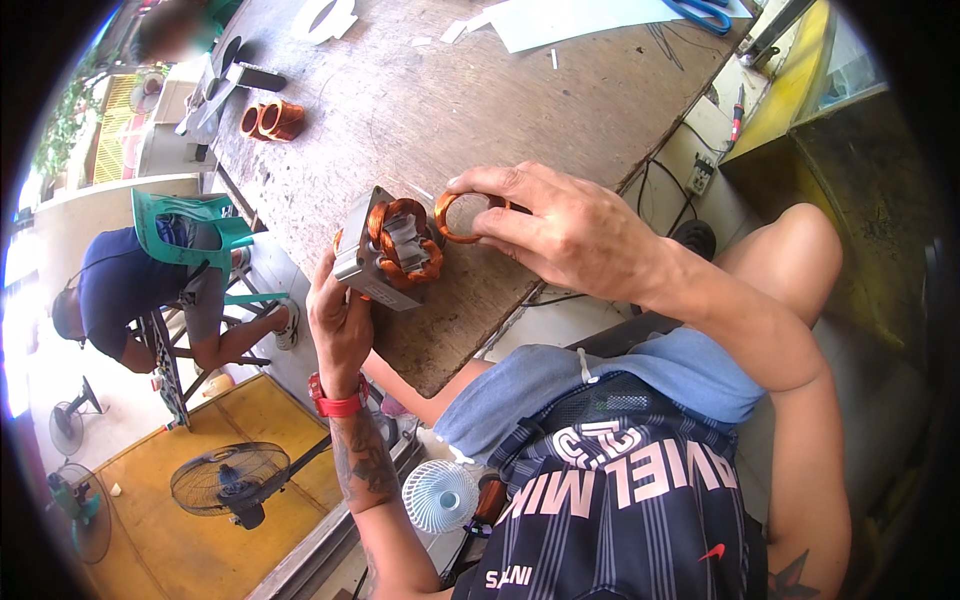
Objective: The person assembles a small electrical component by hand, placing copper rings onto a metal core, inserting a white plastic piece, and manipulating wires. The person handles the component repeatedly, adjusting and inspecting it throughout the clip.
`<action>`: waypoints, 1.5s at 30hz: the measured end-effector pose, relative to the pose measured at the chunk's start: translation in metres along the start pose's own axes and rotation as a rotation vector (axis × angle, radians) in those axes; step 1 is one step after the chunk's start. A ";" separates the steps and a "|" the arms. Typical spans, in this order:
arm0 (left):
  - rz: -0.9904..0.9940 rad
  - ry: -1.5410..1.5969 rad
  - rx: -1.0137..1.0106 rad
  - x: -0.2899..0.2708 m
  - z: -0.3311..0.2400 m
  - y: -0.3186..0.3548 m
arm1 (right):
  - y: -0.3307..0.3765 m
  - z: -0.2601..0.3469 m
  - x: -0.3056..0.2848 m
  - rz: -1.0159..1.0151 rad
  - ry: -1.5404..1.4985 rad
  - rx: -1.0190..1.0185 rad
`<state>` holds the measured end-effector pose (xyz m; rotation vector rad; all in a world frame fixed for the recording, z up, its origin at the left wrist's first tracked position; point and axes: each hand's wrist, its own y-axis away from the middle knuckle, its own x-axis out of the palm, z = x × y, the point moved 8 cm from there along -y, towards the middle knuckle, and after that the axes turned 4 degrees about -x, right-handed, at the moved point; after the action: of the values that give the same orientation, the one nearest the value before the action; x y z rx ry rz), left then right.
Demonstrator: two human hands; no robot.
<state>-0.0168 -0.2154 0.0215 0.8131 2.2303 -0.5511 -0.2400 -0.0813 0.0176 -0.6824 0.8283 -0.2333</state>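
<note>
My left hand [338,315] grips a square metal motor stator [385,255] wound with copper wire coils, holding it at the edge of a worn wooden workbench [440,110]. My right hand [560,225] pinches a loose copper wire coil loop [458,215] just to the right of the stator, thumb and fingers closed on the loop. A red band sits on my left wrist.
More copper coils [270,120] lie farther along the bench beside dark tools. White paper scraps and blue-handled scissors [705,12] sit at the far end. Another person [140,290] sits on a green chair at left. Fans [235,480] stand on the yellow floor; a small white fan [440,495] is near my lap.
</note>
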 end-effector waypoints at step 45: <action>-0.062 0.184 -0.048 0.007 -0.006 -0.016 | -0.040 0.033 0.010 0.138 0.197 -0.068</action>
<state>-0.0343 -0.2205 0.0234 0.7995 2.4344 -0.4659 -0.2062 -0.1009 0.0532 -0.6695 1.0718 -0.1491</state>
